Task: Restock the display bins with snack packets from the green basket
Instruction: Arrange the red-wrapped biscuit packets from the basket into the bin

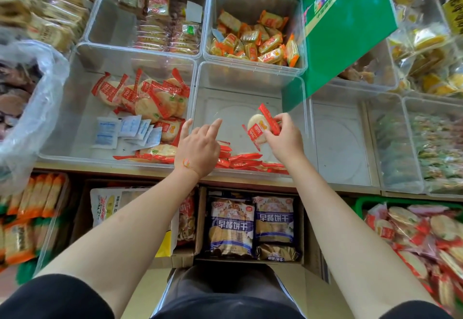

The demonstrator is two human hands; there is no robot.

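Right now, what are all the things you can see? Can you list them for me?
rice cracker packet: one, red and clear, in the right hand over the middle front bin
clear bins: several, see-through, on the shelf
red packets: a small pile, front of the middle bin
rice crackers: many, red-wrapped, left front bin
white sachets: several, left front bin
orange packets: many, back middle bin
green basket: one, lower right, holding red cracker packets
biscuit bags: two, blue, in a box below
green sign: one, upper right
left hand: fingers straight, holding nothing
right hand: pinches the packet
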